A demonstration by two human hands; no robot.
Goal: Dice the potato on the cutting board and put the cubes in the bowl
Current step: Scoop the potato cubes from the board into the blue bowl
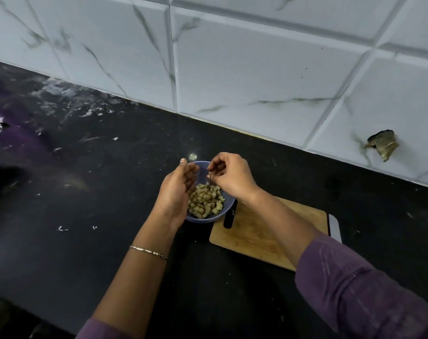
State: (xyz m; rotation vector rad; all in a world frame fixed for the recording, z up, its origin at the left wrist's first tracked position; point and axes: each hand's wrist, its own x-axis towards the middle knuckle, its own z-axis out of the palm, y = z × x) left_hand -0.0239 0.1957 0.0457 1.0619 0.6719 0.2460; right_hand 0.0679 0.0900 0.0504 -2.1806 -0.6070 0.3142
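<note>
The dicing is judged to be done, and the step in hand is the last of the transfer. The potato cubes [205,200] are heaped in the blue bowl [208,219], which stands on the dark counter [85,216] about midway between its back edge and its front edge, just beside the left edge of the cutting board [257,236].

The hands are both held over the bowl. The left hand [177,192] is spread, with fingers straight and palm turned inward over the bowl's left rim. The right hand [232,177] is held above the cubes with fingers curled and fingertips [209,176] drawn together; whether a scrap of potato is pinched there cannot be told.

No potato is seen on the visible part of the board, though part of it is hidden by the right forearm. A black handle [229,217], probably the knife's, lies at the board's left edge, close to the bowl.

Next, any piece clinging to the fingers should be dropped into the bowl and the hidden part of the board checked for strays.
</note>
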